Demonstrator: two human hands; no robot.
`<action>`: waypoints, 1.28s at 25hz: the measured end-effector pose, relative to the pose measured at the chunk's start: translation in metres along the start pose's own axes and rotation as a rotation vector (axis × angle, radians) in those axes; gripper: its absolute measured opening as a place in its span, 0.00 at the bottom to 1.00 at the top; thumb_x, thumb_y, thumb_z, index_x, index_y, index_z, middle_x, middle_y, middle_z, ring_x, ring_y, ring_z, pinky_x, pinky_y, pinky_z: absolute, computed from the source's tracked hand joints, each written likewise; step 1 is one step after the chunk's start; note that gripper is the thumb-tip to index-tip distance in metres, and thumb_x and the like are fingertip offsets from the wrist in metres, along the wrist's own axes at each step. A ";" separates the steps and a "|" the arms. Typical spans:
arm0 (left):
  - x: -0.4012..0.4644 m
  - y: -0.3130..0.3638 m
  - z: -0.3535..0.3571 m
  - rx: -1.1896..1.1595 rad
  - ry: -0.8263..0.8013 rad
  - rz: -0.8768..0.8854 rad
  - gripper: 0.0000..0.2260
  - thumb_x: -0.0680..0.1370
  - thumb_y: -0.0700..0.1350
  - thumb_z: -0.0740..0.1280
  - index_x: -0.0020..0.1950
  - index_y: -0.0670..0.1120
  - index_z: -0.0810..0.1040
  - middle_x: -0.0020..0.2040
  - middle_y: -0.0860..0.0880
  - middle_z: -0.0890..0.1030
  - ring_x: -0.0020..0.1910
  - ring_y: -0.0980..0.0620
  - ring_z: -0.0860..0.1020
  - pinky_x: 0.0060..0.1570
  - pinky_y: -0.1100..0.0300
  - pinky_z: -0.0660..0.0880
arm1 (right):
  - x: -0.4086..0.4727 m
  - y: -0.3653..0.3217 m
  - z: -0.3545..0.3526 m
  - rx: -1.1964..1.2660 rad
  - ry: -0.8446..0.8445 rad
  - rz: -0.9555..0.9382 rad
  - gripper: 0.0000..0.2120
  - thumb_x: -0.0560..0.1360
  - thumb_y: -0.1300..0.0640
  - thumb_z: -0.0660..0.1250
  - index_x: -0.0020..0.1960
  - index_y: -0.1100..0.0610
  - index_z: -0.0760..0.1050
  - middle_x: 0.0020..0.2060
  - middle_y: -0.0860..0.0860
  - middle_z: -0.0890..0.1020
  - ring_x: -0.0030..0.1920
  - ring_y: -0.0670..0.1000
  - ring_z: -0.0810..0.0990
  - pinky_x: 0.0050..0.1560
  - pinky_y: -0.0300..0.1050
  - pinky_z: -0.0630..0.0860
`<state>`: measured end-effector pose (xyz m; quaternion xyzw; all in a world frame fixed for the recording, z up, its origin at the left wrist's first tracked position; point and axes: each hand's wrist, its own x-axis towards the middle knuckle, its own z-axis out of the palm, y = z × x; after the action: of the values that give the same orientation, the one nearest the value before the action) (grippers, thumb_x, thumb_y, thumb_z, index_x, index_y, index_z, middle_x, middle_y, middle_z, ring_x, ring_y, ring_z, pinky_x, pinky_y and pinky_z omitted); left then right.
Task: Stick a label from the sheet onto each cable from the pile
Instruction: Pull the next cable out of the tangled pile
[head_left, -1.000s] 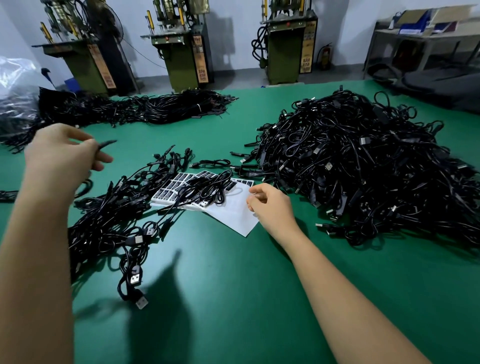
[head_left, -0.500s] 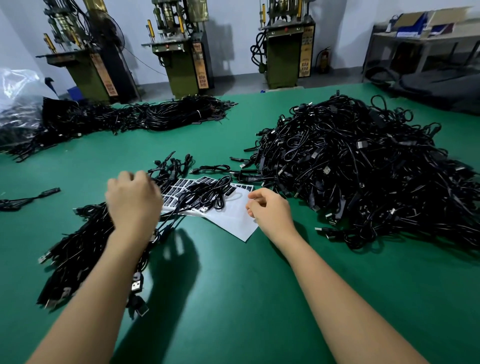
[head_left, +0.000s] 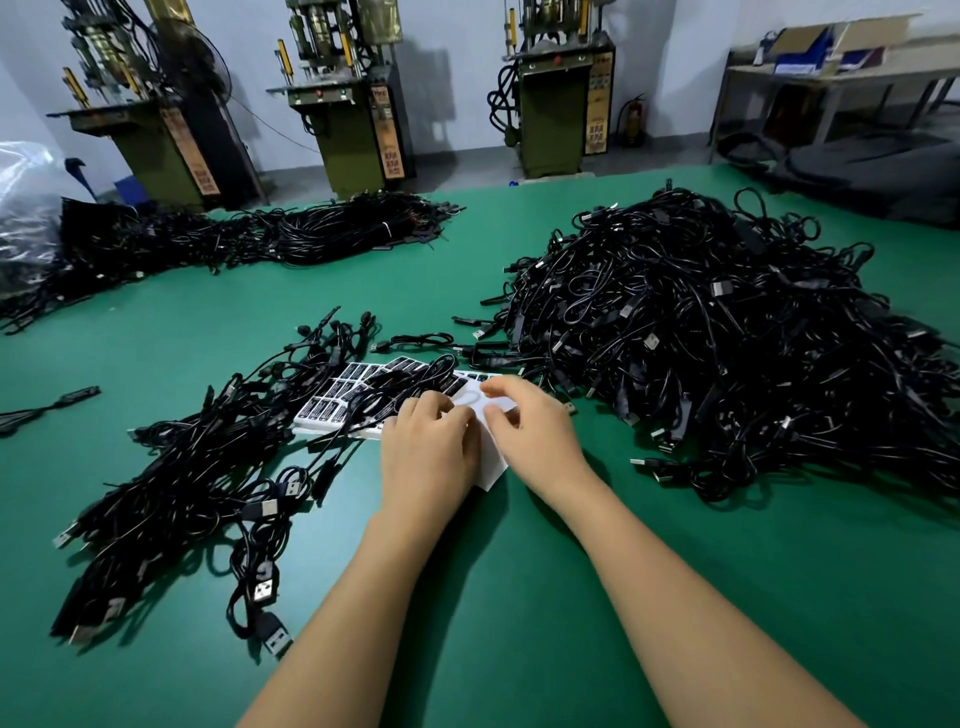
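A white label sheet with rows of black labels lies on the green table, and a black cable loops across it. My left hand rests on the sheet's near part with its fingers bent, fingertips close to my right hand. My right hand pinches the sheet's right edge between thumb and forefinger; whether a label is lifted is hidden. A big heap of black USB cables rises just right of my hands. A smaller, flatter bunch of cables lies to the left.
A single cable lies at the far left edge. Long bundled cables stretch along the table's back left beside a plastic bag. Green machines stand behind the table. Bare green surface shows between my forearms.
My left hand let go of a cable at the far left, swung right over the small bunch and came down on the sheet beside my right hand, which stayed at the sheet's edge.
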<state>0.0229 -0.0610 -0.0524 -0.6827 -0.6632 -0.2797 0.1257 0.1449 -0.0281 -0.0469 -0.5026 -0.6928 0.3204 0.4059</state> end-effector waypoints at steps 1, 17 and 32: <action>0.000 -0.002 0.000 0.012 0.037 -0.033 0.04 0.71 0.42 0.72 0.40 0.41 0.82 0.45 0.42 0.80 0.43 0.39 0.76 0.40 0.51 0.67 | -0.001 0.000 0.002 -0.132 -0.059 -0.075 0.13 0.78 0.59 0.61 0.60 0.55 0.78 0.58 0.51 0.81 0.56 0.53 0.77 0.60 0.47 0.72; 0.007 -0.046 0.002 0.020 -0.292 -0.405 0.34 0.70 0.73 0.57 0.74 0.62 0.59 0.77 0.51 0.55 0.74 0.46 0.52 0.66 0.41 0.53 | 0.012 -0.012 0.005 -0.647 -0.102 -0.143 0.09 0.78 0.50 0.61 0.48 0.52 0.77 0.48 0.47 0.80 0.52 0.54 0.72 0.47 0.46 0.69; 0.008 -0.037 0.005 -0.016 -0.204 -0.376 0.28 0.72 0.68 0.61 0.69 0.61 0.66 0.71 0.53 0.64 0.68 0.47 0.57 0.60 0.47 0.55 | 0.073 -0.024 0.034 -0.448 -0.006 0.241 0.07 0.76 0.61 0.65 0.50 0.58 0.81 0.54 0.55 0.80 0.50 0.56 0.79 0.42 0.43 0.71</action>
<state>-0.0122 -0.0483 -0.0590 -0.5726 -0.7861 -0.2328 -0.0020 0.0923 0.0333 -0.0253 -0.6581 -0.6826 0.2066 0.2413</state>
